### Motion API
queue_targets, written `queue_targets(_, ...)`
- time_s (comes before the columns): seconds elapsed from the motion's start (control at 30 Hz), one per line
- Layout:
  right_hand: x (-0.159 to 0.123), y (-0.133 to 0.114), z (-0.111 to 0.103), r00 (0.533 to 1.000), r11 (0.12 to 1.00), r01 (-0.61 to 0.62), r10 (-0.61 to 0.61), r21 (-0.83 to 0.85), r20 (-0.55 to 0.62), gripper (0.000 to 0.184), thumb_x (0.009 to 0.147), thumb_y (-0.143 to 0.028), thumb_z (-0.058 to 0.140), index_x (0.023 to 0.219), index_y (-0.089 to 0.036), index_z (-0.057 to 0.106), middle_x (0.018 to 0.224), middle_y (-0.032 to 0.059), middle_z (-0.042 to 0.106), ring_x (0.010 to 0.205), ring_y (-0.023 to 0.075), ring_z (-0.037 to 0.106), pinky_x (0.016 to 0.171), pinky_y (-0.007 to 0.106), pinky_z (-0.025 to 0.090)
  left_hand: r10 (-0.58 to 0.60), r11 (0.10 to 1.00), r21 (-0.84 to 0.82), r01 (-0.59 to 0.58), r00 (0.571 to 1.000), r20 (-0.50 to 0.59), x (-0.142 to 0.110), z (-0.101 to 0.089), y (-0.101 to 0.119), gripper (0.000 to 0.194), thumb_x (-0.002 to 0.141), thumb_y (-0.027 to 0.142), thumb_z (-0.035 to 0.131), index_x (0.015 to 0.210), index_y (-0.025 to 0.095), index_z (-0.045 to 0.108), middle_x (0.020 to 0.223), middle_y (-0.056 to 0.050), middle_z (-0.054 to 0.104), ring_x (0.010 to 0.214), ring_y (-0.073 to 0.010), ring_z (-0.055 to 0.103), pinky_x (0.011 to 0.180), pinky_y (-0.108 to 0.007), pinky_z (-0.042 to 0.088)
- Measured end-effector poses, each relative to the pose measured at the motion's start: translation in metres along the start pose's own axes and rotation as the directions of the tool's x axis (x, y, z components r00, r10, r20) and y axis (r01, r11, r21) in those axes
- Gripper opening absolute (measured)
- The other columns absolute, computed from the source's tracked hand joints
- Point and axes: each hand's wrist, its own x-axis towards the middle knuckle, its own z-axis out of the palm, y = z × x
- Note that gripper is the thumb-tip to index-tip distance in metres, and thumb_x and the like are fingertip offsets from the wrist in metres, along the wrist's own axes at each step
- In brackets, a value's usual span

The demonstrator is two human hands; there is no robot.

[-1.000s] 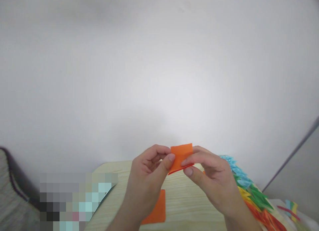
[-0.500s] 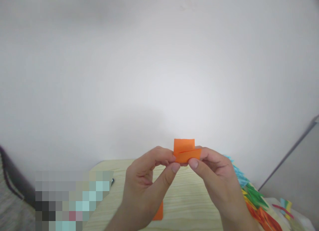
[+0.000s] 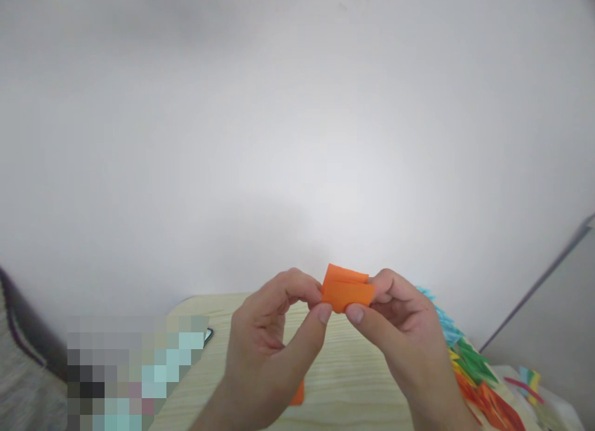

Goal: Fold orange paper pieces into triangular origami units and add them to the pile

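Note:
A small folded piece of orange paper [image 3: 348, 289] is held up above the table between both hands. My left hand [image 3: 283, 332] pinches its left edge between thumb and index finger. On the other side, my right hand [image 3: 404, 332] grips the lower right part, its thumb along the bottom edge and the fingers behind. A front flap lies over a taller back layer that shows along the top. Behind my left wrist, part of another orange paper [image 3: 298, 394] shows on the table; the rest of it is hidden.
The pale wood-grain table [image 3: 353, 381] stands against a white wall [image 3: 297, 139]. Along its right edge lie folded paper pieces in blue, green [image 3: 476, 364], yellow and orange [image 3: 495, 409]. A white bag [image 3: 558, 412] with coloured strips is beyond. A blurred-out screen area [image 3: 139, 375] is at left.
The folded orange paper has tilted, its back layer now sloping down to the right and its front flap lying flatter. My right thumb has shifted slightly left along the bottom edge.

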Motion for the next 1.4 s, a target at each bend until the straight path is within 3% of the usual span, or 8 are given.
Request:
queue_targets(0.17,0.002,-0.004,-0.001,0.997,0.997,0.069,-0.068,-0.027,0.038,0.017,0.085,-0.029,0.084,0.093,-0.028,0.069,0.089,0.0016,0.074,0.08,0.0188,0.069,0.073,0.03,0.057,-0.017,0.998,0.056,0.013,0.996,0.085,0.001,-0.003,-0.001,0.003,0.088,0.02,0.071,0.087,0.022,0.069,0.082,-0.005,0.068,0.082,-0.0225,0.064,0.076,-0.035,0.051)
queue_targets(0.33,0.003,-0.006,-0.002,0.988,0.987,0.136,-0.129,-0.09,0.079,0.013,0.086,-0.028,0.083,0.094,-0.03,0.074,0.103,0.0055,0.075,0.093,0.0232,0.071,0.081,0.036,0.061,-0.089,0.993,0.091,0.071,0.975,0.204,0.002,-0.007,0.0,0.014,0.089,0.023,0.069,0.077,0.022,0.062,0.073,-0.003,0.06,0.073,-0.0202,0.057,0.07,-0.034,0.048)
queue_targets(0.6,-0.001,-0.006,0.0,0.995,0.992,0.099,-0.099,-0.074,0.002,0.008,0.086,-0.024,0.083,0.085,-0.026,0.075,0.098,0.0051,0.077,0.087,0.0209,0.073,0.077,0.033,0.063,0.063,0.99,0.12,-0.078,0.99,0.127,0.002,-0.004,-0.001,0.006,0.092,0.022,0.07,0.089,0.024,0.066,0.083,-0.003,0.066,0.081,-0.0196,0.06,0.078,-0.035,0.05)
queue_targets(0.73,-0.002,-0.008,0.001,0.998,0.998,0.05,-0.051,-0.023,-0.024,0.011,0.086,-0.022,0.083,0.087,-0.025,0.073,0.098,0.004,0.078,0.088,0.0192,0.075,0.078,0.03,0.064,0.086,0.984,0.149,-0.102,0.99,0.115,0.0,-0.005,0.0,0.015,0.093,0.019,0.07,0.106,0.025,0.068,0.094,-0.003,0.07,0.086,-0.0186,0.062,0.08,-0.033,0.051)
queue_targets(0.87,-0.003,-0.012,0.002,1.0,1.0,0.017,-0.017,0.023,-0.003,0.011,0.087,-0.021,0.082,0.086,-0.024,0.071,0.099,0.0026,0.079,0.09,0.0172,0.076,0.081,0.028,0.063,0.059,0.978,0.189,-0.093,0.982,0.177,0.002,-0.007,0.001,0.003,0.096,0.02,0.066,0.095,0.023,0.068,0.085,-0.001,0.066,0.08,-0.0158,0.058,0.077,-0.032,0.048)
queue_targets(1.13,-0.004,-0.009,0.002,0.999,0.999,0.031,-0.032,0.023,0.012,0.011,0.089,-0.022,0.081,0.087,-0.024,0.07,0.098,0.0025,0.08,0.09,0.0169,0.077,0.082,0.026,0.063,0.069,0.97,0.219,-0.108,0.981,0.18,0.002,-0.007,0.002,0.008,0.097,0.018,0.064,0.09,0.022,0.065,0.082,0.001,0.064,0.078,-0.0139,0.056,0.074,-0.031,0.047)
queue_targets(1.33,-0.002,-0.009,0.001,0.999,0.997,0.053,-0.054,-0.058,-0.008,0.014,0.09,-0.024,0.08,0.103,-0.028,0.075,0.092,0.0005,0.08,0.085,0.0145,0.075,0.077,0.022,0.061,0.1,0.952,0.265,-0.15,0.976,0.194,0.004,-0.007,0.005,0.009,0.094,0.015,0.065,0.088,0.022,0.064,0.079,0.002,0.062,0.076,-0.013,0.055,0.073,-0.03,0.047)
queue_targets(1.4,-0.002,-0.011,0.001,0.998,0.992,0.065,-0.065,-0.109,0.001,0.009,0.091,-0.026,0.079,0.1,-0.028,0.078,0.093,0.0006,0.08,0.085,0.0142,0.075,0.078,0.022,0.061,0.105,0.947,0.279,-0.158,0.975,0.197,0.006,-0.007,0.005,0.01,0.094,0.013,0.065,0.088,0.022,0.064,0.079,0.002,0.062,0.076,-0.0127,0.055,0.073,-0.029,0.047)
